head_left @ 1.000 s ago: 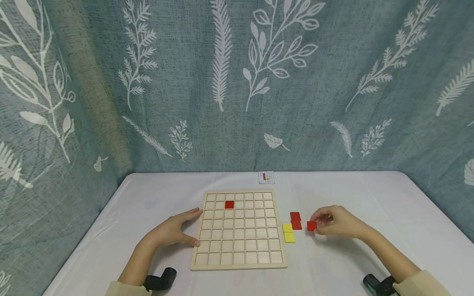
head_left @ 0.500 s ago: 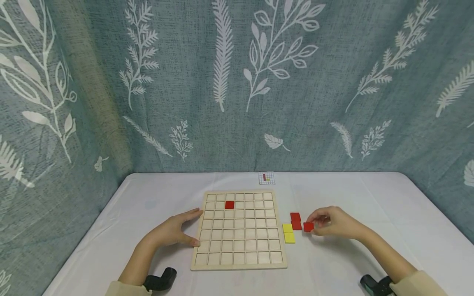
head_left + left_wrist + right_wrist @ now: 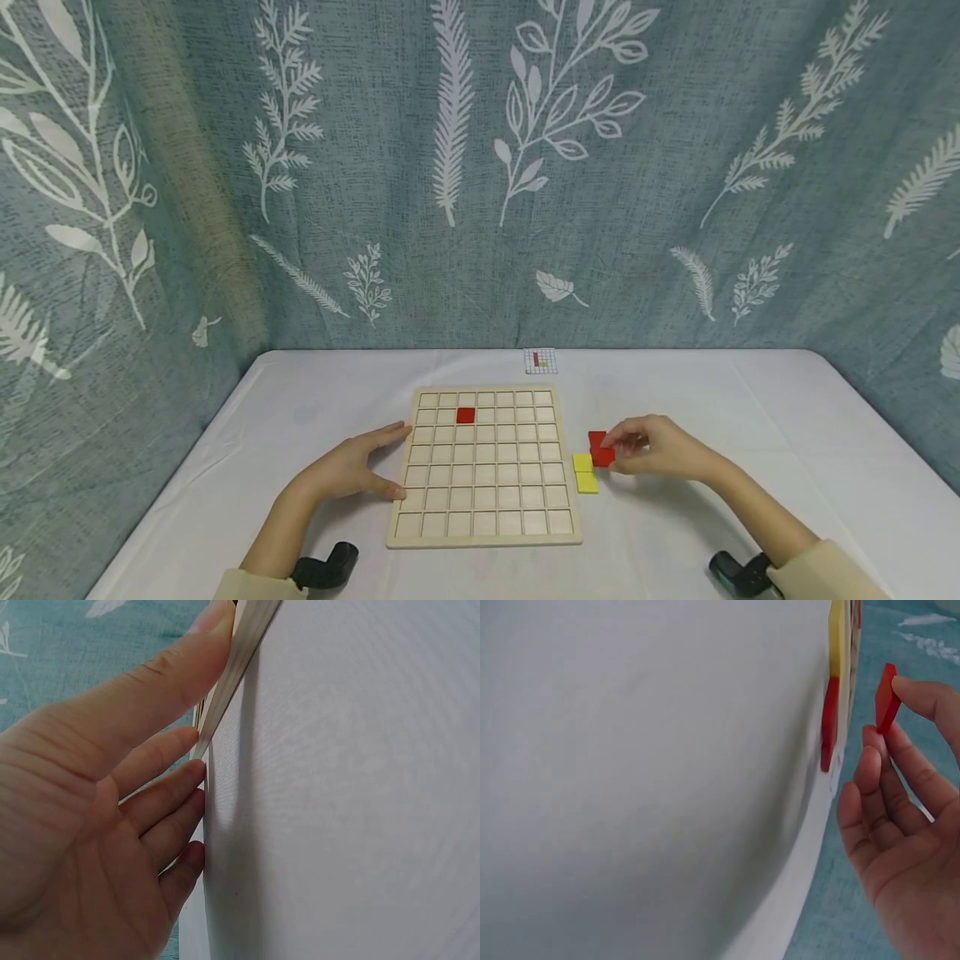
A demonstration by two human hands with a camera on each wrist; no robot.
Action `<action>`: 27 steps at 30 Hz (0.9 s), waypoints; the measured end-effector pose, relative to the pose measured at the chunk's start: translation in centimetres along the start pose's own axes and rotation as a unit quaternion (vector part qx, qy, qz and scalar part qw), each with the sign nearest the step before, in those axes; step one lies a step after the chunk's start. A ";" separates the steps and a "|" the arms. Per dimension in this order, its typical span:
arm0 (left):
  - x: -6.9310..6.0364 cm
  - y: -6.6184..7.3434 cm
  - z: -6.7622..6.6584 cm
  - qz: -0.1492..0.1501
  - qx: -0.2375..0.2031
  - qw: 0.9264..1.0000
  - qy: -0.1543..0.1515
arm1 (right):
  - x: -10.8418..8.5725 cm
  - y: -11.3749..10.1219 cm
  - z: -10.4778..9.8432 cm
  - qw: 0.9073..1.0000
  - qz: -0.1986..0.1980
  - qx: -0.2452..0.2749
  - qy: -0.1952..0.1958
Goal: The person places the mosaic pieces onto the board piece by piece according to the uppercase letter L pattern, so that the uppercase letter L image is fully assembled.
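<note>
A wooden grid board [image 3: 484,475] lies on the white table, with one red square tile [image 3: 466,415] in a cell of its second row from the back. My left hand [image 3: 337,471] rests against the board's left edge, thumb and fingers spread along the rim. To the right of the board, my right hand [image 3: 663,450] pinches a thin red tile [image 3: 886,701] between thumb and finger; the right wrist view shows it raised off the table. In the head view that tile overlaps the loose red tiles [image 3: 596,438], partly hiding them. Two yellow tiles [image 3: 587,482] lie by the board's right edge.
Behind the board lies a small printed card [image 3: 540,361] with a grid and coloured cells. A patterned blue-green curtain [image 3: 480,283] hangs beyond the table's back edge. A black device [image 3: 326,568] is on the left wrist, and another [image 3: 738,575] on the right.
My right hand has moved left with the red tile, from beside the loose red tiles to over them. The left hand and board stay put.
</note>
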State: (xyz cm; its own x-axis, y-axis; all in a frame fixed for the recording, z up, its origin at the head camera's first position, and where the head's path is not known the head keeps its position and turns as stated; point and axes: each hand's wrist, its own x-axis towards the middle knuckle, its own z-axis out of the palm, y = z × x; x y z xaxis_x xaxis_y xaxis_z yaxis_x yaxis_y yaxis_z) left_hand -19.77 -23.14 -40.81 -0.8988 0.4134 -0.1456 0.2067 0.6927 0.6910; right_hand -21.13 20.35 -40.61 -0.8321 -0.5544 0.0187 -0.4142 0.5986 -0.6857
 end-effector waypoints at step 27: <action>-0.1 0.1 -0.2 -0.003 0.005 1.000 -0.004 | 5.4 -4.1 3.8 0.997 -0.080 0.021 -0.009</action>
State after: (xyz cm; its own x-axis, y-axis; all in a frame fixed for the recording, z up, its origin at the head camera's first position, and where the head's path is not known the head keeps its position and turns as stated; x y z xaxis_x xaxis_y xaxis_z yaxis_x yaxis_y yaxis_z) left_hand -19.76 -23.25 -40.61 -0.8972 0.4135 -0.1549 0.2050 0.7008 0.6832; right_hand -22.57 12.70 -40.49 -0.7494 -0.6516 0.1174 -0.5248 0.4765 -0.7053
